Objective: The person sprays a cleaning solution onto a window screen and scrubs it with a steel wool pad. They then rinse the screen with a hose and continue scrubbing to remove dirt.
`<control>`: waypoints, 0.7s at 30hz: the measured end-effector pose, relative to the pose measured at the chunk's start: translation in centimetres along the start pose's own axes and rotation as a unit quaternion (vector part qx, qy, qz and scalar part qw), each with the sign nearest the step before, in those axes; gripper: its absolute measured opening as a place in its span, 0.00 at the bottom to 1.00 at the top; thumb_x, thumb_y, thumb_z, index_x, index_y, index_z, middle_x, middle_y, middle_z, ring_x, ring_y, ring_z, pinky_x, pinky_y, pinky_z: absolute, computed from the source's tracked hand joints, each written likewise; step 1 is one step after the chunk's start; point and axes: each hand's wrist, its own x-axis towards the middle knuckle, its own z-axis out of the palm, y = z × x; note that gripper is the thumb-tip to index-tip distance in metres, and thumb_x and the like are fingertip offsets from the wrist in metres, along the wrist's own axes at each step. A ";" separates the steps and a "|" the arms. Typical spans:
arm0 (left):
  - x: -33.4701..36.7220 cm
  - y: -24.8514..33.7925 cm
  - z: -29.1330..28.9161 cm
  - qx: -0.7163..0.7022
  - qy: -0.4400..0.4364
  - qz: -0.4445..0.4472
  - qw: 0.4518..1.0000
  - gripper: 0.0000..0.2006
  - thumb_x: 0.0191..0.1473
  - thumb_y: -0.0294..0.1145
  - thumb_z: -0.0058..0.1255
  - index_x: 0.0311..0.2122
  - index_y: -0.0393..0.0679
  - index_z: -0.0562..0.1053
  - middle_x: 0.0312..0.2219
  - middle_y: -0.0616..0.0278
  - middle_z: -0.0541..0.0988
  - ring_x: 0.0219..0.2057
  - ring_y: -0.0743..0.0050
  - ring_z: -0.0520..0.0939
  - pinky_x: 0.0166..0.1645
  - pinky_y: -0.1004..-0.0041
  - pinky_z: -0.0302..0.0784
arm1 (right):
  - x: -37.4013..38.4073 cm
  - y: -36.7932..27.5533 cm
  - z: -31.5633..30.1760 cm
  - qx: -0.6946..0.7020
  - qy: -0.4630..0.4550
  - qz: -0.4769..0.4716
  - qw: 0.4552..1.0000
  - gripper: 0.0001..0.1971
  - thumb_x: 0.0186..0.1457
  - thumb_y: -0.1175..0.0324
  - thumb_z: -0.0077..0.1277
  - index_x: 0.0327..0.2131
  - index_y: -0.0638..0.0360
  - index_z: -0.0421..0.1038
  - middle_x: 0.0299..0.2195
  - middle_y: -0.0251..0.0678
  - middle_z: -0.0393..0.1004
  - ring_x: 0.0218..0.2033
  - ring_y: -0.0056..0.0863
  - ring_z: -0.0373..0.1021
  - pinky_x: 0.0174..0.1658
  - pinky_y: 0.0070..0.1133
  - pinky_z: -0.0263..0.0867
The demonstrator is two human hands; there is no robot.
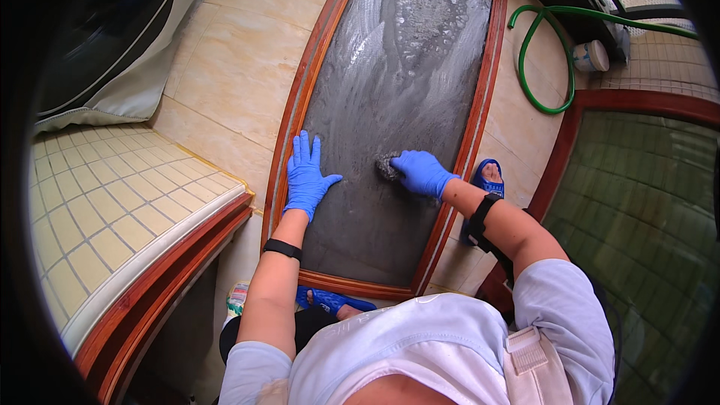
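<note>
A long wood-framed screen panel (367,232) with dark mesh lies on the floor before me, its far part wet and streaked with whitish suds. My left hand (307,180), in a blue glove, rests flat with fingers spread at the panel's left edge, over frame and mesh. My right hand (421,173), gloved the same, is closed around a grey metal scouring pad (388,166) and presses it on the mesh near the panel's middle. Foam and bubbles (435,19) gather at the far end of the mesh.
A green hose (541,109) curls on the tiles at the far right beside a white tub (591,56). A framed glass panel (637,180) is at the right. A tiled ledge (112,210) with wooden trim stands left. My blue slippers (489,176) flank the panel.
</note>
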 end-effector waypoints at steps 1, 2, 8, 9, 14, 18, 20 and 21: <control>-0.4 -0.7 0.8 0.008 0.018 0.020 1.000 0.49 0.42 0.57 0.57 0.63 0.40 0.50 0.64 0.47 0.41 0.65 0.48 0.43 0.63 0.56 0.47 | 0.7 2.1 -1.3 -0.007 0.008 -0.006 1.000 0.11 0.44 0.71 0.47 0.36 0.55 0.70 0.33 0.46 0.72 0.38 0.44 0.71 0.41 0.35 0.67; -0.6 -1.4 1.8 0.017 0.039 0.041 0.998 0.48 0.43 0.58 0.55 0.63 0.39 0.50 0.64 0.47 0.41 0.65 0.48 0.43 0.63 0.56 0.46 | 1.7 4.7 -2.3 -0.032 0.080 0.011 0.996 0.11 0.44 0.71 0.47 0.35 0.55 0.70 0.32 0.45 0.72 0.37 0.44 0.71 0.40 0.36 0.67; 0.7 -0.4 3.8 0.033 0.058 0.064 0.996 0.46 0.48 0.61 0.48 0.63 0.37 0.49 0.64 0.47 0.42 0.65 0.49 0.42 0.65 0.57 0.41 | 6.9 17.2 -9.9 -0.049 0.277 0.285 0.916 0.10 0.48 0.71 0.44 0.36 0.57 0.70 0.35 0.48 0.73 0.38 0.48 0.70 0.40 0.37 0.67; 0.4 -0.7 3.6 0.043 0.055 0.057 0.996 0.46 0.48 0.61 0.48 0.63 0.37 0.49 0.64 0.47 0.42 0.65 0.49 0.42 0.65 0.57 0.40 | 8.0 14.8 -10.1 -0.018 0.273 0.319 0.907 0.10 0.48 0.71 0.43 0.35 0.57 0.70 0.35 0.49 0.73 0.38 0.48 0.70 0.40 0.37 0.67; 0.1 -0.8 3.7 0.052 0.032 0.042 0.997 0.46 0.48 0.62 0.46 0.63 0.38 0.49 0.64 0.47 0.43 0.65 0.49 0.43 0.64 0.57 0.40 | 3.8 -0.2 0.7 0.021 0.091 0.001 0.996 0.11 0.41 0.72 0.48 0.33 0.55 0.68 0.29 0.45 0.70 0.33 0.44 0.70 0.37 0.36 0.66; 0.0 -1.2 3.5 0.061 0.016 0.028 0.998 0.46 0.49 0.63 0.45 0.63 0.38 0.50 0.64 0.46 0.43 0.65 0.48 0.44 0.64 0.56 0.41 | 4.5 3.4 -2.3 0.015 0.042 -0.046 0.998 0.11 0.44 0.71 0.47 0.35 0.52 0.70 0.31 0.43 0.71 0.36 0.41 0.71 0.40 0.33 0.67; 0.1 -1.1 3.2 0.067 0.011 0.026 0.997 0.46 0.49 0.63 0.45 0.62 0.37 0.51 0.64 0.46 0.43 0.65 0.48 0.44 0.64 0.56 0.42 | 8.5 11.3 -7.8 -0.038 0.179 0.065 0.981 0.10 0.45 0.70 0.48 0.35 0.52 0.70 0.32 0.43 0.71 0.37 0.44 0.70 0.39 0.34 0.67; 0.4 -0.7 3.3 0.066 0.010 0.033 0.997 0.46 0.49 0.64 0.44 0.62 0.37 0.51 0.64 0.46 0.43 0.65 0.47 0.44 0.64 0.56 0.42 | 10.2 17.1 -10.4 -0.081 0.242 0.116 0.960 0.10 0.46 0.68 0.48 0.35 0.53 0.70 0.32 0.44 0.72 0.37 0.46 0.69 0.39 0.36 0.66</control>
